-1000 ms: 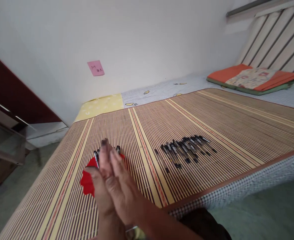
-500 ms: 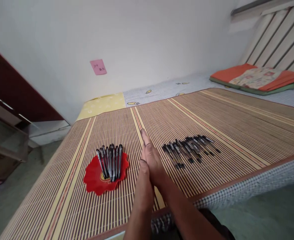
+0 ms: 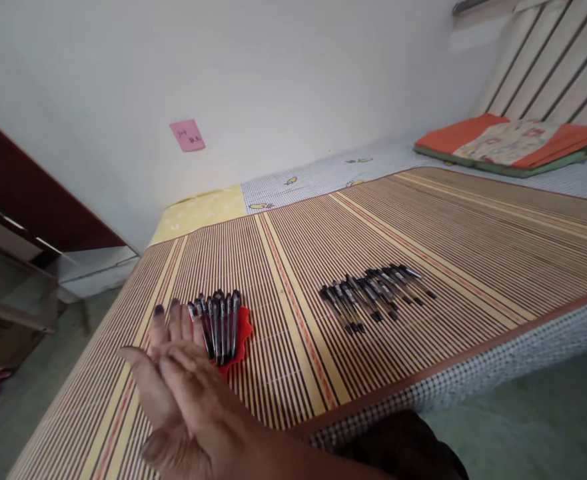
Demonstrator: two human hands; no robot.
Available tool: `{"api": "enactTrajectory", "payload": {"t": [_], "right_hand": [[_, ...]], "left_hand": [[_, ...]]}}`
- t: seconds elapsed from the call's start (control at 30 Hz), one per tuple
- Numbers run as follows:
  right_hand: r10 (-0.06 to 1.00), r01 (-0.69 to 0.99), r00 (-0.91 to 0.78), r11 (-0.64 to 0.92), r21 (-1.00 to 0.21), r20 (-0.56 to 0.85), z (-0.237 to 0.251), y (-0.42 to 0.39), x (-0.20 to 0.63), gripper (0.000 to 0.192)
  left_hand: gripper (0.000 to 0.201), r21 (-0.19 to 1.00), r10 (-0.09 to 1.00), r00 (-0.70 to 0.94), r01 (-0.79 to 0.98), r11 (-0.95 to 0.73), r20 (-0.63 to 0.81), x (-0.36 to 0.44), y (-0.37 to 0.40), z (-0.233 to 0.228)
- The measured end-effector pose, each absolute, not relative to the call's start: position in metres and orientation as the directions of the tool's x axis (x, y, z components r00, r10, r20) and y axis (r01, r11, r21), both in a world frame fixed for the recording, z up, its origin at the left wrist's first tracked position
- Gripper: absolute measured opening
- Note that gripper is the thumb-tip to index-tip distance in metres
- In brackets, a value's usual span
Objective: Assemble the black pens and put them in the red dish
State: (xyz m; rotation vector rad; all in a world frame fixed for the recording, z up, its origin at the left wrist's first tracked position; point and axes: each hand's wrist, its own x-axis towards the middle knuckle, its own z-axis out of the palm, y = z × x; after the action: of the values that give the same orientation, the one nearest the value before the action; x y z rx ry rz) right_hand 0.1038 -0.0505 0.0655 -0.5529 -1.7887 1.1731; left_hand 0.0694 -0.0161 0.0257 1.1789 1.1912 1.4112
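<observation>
While the striped woven bamboo mat (image 3: pixel 423 220) covers most of the bed, an orange and green folded cushion (image 3: pixel 513 143) lies beyond the mat's far right corner, and a pink paper note (image 3: pixel 187 135) sticks to the wall behind the mat. Near the mat's front edge the two hands overlap, right hand (image 3: pixel 193 407) over left hand (image 3: pixel 160 350), fingers straight and flat, gripping nothing, hiding part of the red scalloped plastic dish (image 3: pixel 240 330). That dish holds black capped pens (image 3: pixel 218 323); a row of loose black pens (image 3: pixel 373 297) lies on the mat's middle, well apart.

Hands (image 3: pixel 183 393) overlap, hide red tray (image 3: pixel 243 327) left.
</observation>
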Motion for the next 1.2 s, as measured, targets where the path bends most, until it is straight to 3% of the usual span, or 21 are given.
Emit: {"api": "enactTrajectory", "payload": {"t": [0.13, 0.3, 0.37, 0.43, 0.5, 0.57, 0.67, 0.77, 0.9, 1.0, 1.2], "right_hand": [[0.878, 0.035, -0.252, 0.428, -0.903, 0.407, 0.053, -0.018, 0.123, 0.060], [0.921, -0.028, 0.125, 0.375, -0.926, 0.369, 0.038, 0.032, 0.182, 0.065], [0.931, -0.044, 0.156, 0.340, -0.939, 0.330, 0.036, 0.041, 0.203, 0.061], [0.940, 0.099, 0.134, 0.301, -0.949, 0.312, 0.037, 0.045, 0.221, 0.047], [0.950, 0.366, 0.085, 0.250, -0.896, 0.300, 0.038, 0.046, 0.235, 0.028], [0.966, 0.626, 0.066, 0.156, -0.764, 0.251, 0.037, 0.047, 0.249, 0.014], [0.986, 0.836, 0.120, -0.038, -0.548, 0.115, 0.030, 0.049, 0.268, 0.008], [0.991, 0.904, 0.133, -0.133, -0.407, -0.028, 0.021, 0.051, 0.281, 0.008], [0.975, 0.933, 0.128, -0.180, -0.311, -0.179, 0.012, 0.052, 0.286, 0.012], [0.970, 0.936, 0.120, -0.181, -0.302, -0.211, 0.010, 0.053, 0.282, 0.016], [0.972, 0.933, 0.080, -0.152, -0.326, -0.223, 0.007, 0.055, 0.270, 0.013]], "left_hand": [[0.063, 0.939, 0.998, -0.050, -0.343, 0.010, -0.029, 0.073, -0.014, 0.030], [0.087, 0.707, 0.968, 0.228, -0.667, 0.235, -0.106, 0.083, -0.012, 0.044], [0.085, 0.582, 0.950, 0.304, -0.763, 0.283, -0.063, 0.083, -0.010, 0.048], [0.082, 0.537, 0.952, 0.304, -0.797, 0.277, -0.040, 0.079, -0.007, 0.049], [0.078, 0.552, 0.952, 0.302, -0.786, 0.279, -0.051, 0.074, -0.005, 0.047], [0.073, 0.607, 0.949, 0.307, -0.742, 0.286, -0.072, 0.069, -0.002, 0.045], [0.069, 0.656, 0.954, 0.284, -0.703, 0.275, -0.095, 0.066, 0.001, 0.041], [0.064, 0.655, 0.960, 0.249, -0.707, 0.269, -0.127, 0.066, 0.004, 0.036], [0.041, 0.735, 0.975, 0.159, -0.641, 0.221, -0.154, 0.065, 0.007, 0.028], [0.029, 0.788, 0.983, 0.085, -0.589, 0.182, -0.164, 0.065, 0.010, 0.024], [0.037, 0.827, 0.981, 0.056, -0.532, 0.185, -0.183, 0.069, 0.012, 0.018]]}}
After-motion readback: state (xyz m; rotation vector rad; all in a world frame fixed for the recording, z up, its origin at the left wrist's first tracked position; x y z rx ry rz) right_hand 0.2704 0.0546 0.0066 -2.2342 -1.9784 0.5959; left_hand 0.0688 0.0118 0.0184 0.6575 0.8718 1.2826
